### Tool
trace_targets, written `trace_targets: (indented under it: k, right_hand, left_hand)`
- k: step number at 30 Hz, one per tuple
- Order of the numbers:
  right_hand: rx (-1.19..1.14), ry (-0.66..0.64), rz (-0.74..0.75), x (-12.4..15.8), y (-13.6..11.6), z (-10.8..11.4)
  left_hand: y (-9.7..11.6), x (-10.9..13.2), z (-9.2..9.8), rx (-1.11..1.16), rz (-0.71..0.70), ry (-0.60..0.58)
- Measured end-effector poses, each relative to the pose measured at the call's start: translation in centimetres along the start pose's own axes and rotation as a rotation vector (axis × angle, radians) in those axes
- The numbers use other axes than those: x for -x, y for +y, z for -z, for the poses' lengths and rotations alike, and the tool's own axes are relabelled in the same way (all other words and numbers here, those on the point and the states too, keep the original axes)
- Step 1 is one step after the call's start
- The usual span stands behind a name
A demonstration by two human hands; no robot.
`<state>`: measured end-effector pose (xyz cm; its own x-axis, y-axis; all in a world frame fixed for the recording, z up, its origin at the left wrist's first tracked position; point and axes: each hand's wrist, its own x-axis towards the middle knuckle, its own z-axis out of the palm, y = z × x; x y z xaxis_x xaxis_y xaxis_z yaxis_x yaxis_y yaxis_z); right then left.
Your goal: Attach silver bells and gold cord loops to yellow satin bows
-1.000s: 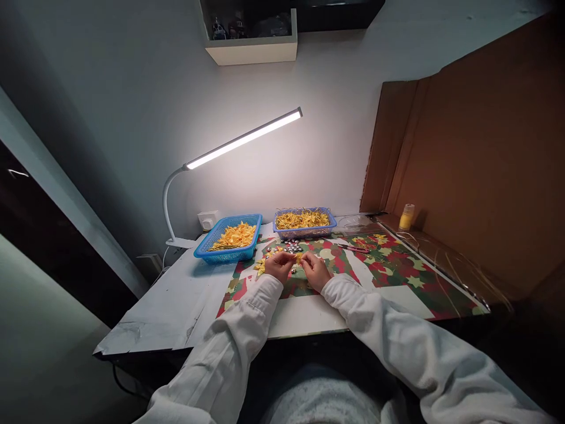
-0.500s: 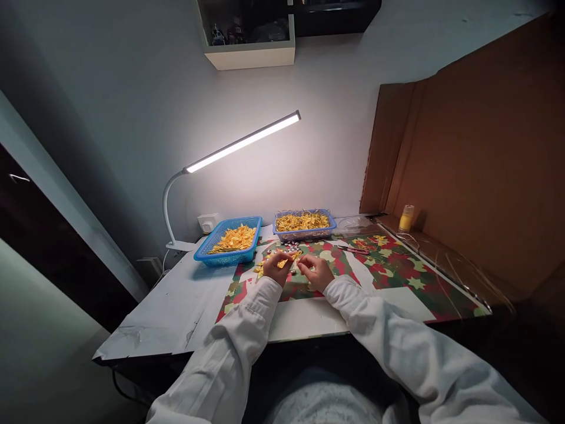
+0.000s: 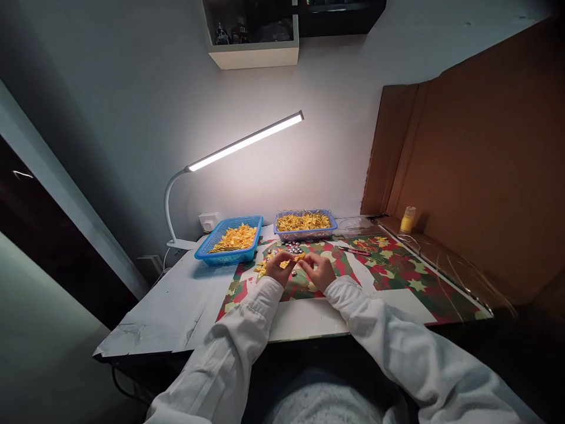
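A person in white sleeves [image 3: 227, 347] grasps a small yellow piece [image 3: 300, 258] between the fingers of the left hand [image 3: 279, 268] and right hand [image 3: 321, 271], right of and nearer than the blue basket [image 3: 225, 257] on the tabletop [image 3: 176, 300]. Fingertips partly cover the piece, blurring its shape. Right of the basket, silvery beads [image 3: 295, 248] are too small to tell apart; above it, a wall shelf [image 3: 256, 58] is cut off.

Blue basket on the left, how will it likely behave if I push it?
The blue basket looks wide and shallow, so it probably won't tip. Its perforated walls suggest lightness; the loosely heaped yellow pieces might shift.
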<state>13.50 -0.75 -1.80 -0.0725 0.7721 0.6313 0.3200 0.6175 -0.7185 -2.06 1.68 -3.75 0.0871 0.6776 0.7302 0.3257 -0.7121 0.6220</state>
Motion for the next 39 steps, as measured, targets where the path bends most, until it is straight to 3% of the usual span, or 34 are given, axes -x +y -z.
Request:
trace_targets:
  k: [3,9,14,17,21,24,26,32,39]
  right_hand:
    - [-0.012,0.095,-0.011,-0.6,-0.2,0.7]
    - [-0.151,0.024,-0.020,-1.2,-0.6,0.4]
    - [-0.340,0.140,-0.074,-1.7,-0.7,0.2]
    - [-0.489,0.250,-0.081,-3.6,-1.6,2.2]
    - [-0.630,0.372,-0.038,-7.5,-4.0,7.1]
    - [-0.664,0.376,-0.013,-9.9,-5.7,9.9]
    - [-0.662,0.341,-0.034,-10.7,-6.1,10.6]
    - [-0.611,0.247,-0.116,-10.3,-4.8,9.0]
    - [-0.313,-0.038,-0.164,-4.3,-2.6,4.4]
  left_hand:
    - [0.1,0.0,0.0,-0.053,-0.005,-0.009]
    - [0.5,-0.1,0.3,-0.192,-0.057,-0.160]
    - [0.5,-0.1,0.5,-0.241,-0.033,-0.257]
    - [0.2,-0.2,0.6,-0.223,0.012,-0.286]
    - [0.0,-0.3,0.6,-0.136,0.105,-0.254]
    - [0.2,-0.4,0.2,-0.020,0.189,-0.219]
    - [0.4,-0.4,-0.1,0.073,0.255,-0.221]
    - [0.5,-0.4,-0.5,0.328,0.517,-0.322]
    - [0.2,-0.5,-0.5,0.451,0.745,-0.268]
